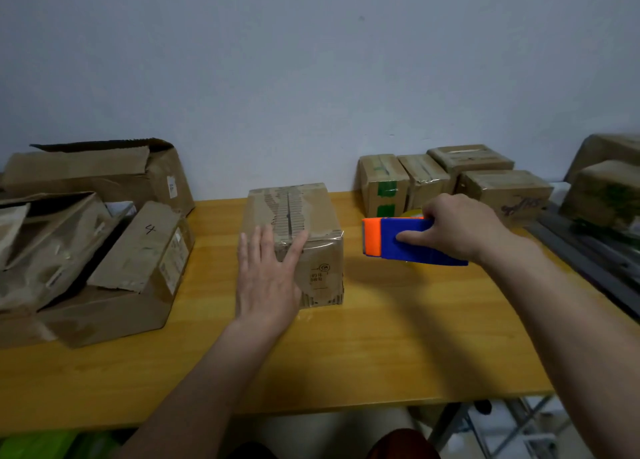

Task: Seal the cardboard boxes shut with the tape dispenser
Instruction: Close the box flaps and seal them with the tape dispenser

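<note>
Left hand [265, 278]: flat, fingers straight, pressing the near top edge and near face of the small worn brown cardboard box [304, 237].
Box: middle of the yellow wooden desk [381, 347]; long axis running near to far; top seam along that axis, old tape torn off.
Right hand [460, 226]: grip clamped round the blue tape dispenser with orange front [398, 238], forefinger laid along its side.
Dispenser: held off the desk, just right of the box, apart from it; orange end facing left toward the box.
Key relation: seam lies left of the dispenser, so probably a leftward carry, then a pull along the seam.
Far right: taped small boxes [450, 178] along the wall.
Far left: open large boxes [97, 237].
</note>
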`<state>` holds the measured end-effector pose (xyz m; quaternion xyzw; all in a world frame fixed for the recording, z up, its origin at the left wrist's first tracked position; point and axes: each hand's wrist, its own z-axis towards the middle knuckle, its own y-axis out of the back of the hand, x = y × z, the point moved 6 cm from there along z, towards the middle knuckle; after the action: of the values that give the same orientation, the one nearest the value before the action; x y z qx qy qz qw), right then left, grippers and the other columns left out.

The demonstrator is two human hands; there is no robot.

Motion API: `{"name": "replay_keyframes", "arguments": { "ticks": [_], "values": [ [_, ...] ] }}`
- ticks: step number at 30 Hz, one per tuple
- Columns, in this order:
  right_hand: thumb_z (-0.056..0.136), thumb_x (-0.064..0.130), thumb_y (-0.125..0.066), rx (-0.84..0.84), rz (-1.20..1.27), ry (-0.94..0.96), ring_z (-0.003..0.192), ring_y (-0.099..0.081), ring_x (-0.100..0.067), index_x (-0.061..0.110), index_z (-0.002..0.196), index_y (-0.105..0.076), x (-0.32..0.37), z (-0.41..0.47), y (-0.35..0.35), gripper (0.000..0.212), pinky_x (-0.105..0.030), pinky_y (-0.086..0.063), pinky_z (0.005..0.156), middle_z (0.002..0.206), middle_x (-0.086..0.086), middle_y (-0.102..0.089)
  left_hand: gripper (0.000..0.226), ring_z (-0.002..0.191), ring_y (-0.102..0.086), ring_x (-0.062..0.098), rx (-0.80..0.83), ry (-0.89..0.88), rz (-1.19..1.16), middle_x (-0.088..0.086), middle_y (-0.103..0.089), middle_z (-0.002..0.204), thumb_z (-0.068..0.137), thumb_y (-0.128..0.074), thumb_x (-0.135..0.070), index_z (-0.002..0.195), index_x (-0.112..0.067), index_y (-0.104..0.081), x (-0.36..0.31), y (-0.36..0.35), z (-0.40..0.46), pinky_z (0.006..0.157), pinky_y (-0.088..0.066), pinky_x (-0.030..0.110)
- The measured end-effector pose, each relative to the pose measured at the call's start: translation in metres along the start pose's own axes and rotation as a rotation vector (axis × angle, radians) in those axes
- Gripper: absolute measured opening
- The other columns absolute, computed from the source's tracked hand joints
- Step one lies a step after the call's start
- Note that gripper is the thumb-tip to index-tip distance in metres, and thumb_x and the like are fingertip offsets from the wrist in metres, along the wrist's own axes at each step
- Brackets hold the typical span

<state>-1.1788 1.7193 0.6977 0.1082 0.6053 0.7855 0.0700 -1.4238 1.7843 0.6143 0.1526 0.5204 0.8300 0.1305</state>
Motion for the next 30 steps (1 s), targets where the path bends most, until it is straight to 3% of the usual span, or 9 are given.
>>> {"name": "replay_keyframes", "arguments": {
  "ticks": [5,9,11,14,18,22,24,27,30],
  "values": [
    [0.081,0.057,-0.061,-0.171,-0.187,-0.029,0.065,-0.055,-0.02,0.018,0.066,-0.038,0.044,0.01,-0.011,0.048,-0.031,-0.042,0.057,0.062,0.003,-0.047,0.089,0.147,0.003,0.033,-0.008,0.004,-0.044,0.016,-0.001,0.158,0.09,-0.056,-0.039,0.149,-0.041,0.012,-0.001,-0.002,0.004,0.117,0.011,0.047],
    [0.09,0.038,-0.058,-0.063,-0.34,-0.097,0.089,-0.064,-0.023,0.017,0.094,-0.063,0.041,0.004,-0.041,0.022,-0.03,-0.039,0.061,0.091,-0.003,-0.066,0.088,0.147,0.003,0.033,0.005,0.006,-0.046,0.017,-0.003,0.158,0.089,-0.057,-0.039,0.149,-0.042,0.007,-0.001,-0.004,0.0,0.115,0.014,0.046],
    [0.09,0.042,-0.058,-0.033,-0.282,-0.175,0.087,-0.063,-0.022,0.017,0.097,-0.063,0.027,-0.007,-0.058,0.027,-0.03,-0.037,0.059,0.091,-0.002,-0.065,0.093,0.146,0.004,0.034,0.003,0.007,-0.042,0.017,-0.002,0.158,0.086,-0.059,-0.043,0.148,-0.042,0.011,0.001,-0.004,0.004,0.113,0.016,0.046],
    [0.09,0.053,-0.053,-0.134,-0.285,-0.224,0.074,-0.059,-0.018,0.022,0.086,-0.053,0.025,-0.025,-0.075,0.031,-0.029,-0.032,0.054,0.073,0.003,-0.052,0.102,0.146,0.006,0.035,0.039,-0.016,-0.054,0.019,0.001,0.158,0.082,-0.061,-0.055,0.146,-0.041,0.018,0.0,-0.006,0.007,0.113,0.016,0.047],
    [0.092,0.054,-0.047,-0.095,-0.267,-0.221,0.089,-0.063,-0.019,0.019,0.1,-0.056,0.034,-0.047,-0.113,0.037,-0.03,-0.036,0.062,0.094,0.001,-0.066,0.113,0.148,0.006,0.031,0.02,-0.037,-0.131,0.016,0.003,0.16,0.078,-0.054,-0.07,0.147,-0.028,0.024,0.004,-0.007,0.003,0.113,0.016,0.041],
    [0.092,0.06,-0.043,0.084,-0.148,-0.342,0.101,-0.059,-0.024,0.015,0.11,-0.055,0.026,-0.062,-0.136,0.049,-0.033,-0.046,0.077,0.108,-0.007,-0.063,0.092,0.147,-0.011,0.02,0.007,-0.098,-0.237,0.003,-0.015,0.16,0.083,-0.038,-0.076,0.153,-0.021,-0.011,0.024,0.001,0.008,0.117,-0.002,0.038],
    [0.09,0.06,-0.044,-0.028,-0.151,-0.348,0.102,-0.053,-0.026,0.012,0.11,-0.054,0.03,-0.06,-0.119,0.053,-0.034,-0.043,0.085,0.109,-0.01,-0.058,0.069,0.14,-0.027,0.016,0.001,-0.122,-0.345,-0.005,-0.033,0.153,0.088,-0.034,-0.07,0.145,-0.032,-0.035,0.04,0.011,0.017,0.115,-0.015,0.039],
    [0.096,0.031,-0.052,-0.461,0.283,-0.075,0.103,-0.052,-0.028,0.003,0.113,-0.056,0.076,-0.054,-0.08,0.033,-0.032,-0.042,0.089,0.108,-0.014,-0.056,0.046,0.141,-0.025,0.015,0.086,-0.157,-0.517,-0.01,-0.036,0.151,0.096,-0.032,-0.055,0.138,-0.041,-0.046,0.058,0.01,0.029,0.117,-0.009,0.045],
    [0.101,0.014,-0.039,-0.42,0.759,0.077,0.131,-0.041,-0.019,0.006,0.139,-0.042,0.121,-0.033,-0.074,0.039,-0.022,-0.029,0.11,0.14,-0.01,-0.046,0.043,0.145,-0.018,0.012,0.11,-0.18,-0.709,-0.009,-0.032,0.154,0.102,-0.035,-0.037,0.145,-0.031,-0.039,0.066,0.0,0.029,0.117,-0.014,0.035]
  ]
}}
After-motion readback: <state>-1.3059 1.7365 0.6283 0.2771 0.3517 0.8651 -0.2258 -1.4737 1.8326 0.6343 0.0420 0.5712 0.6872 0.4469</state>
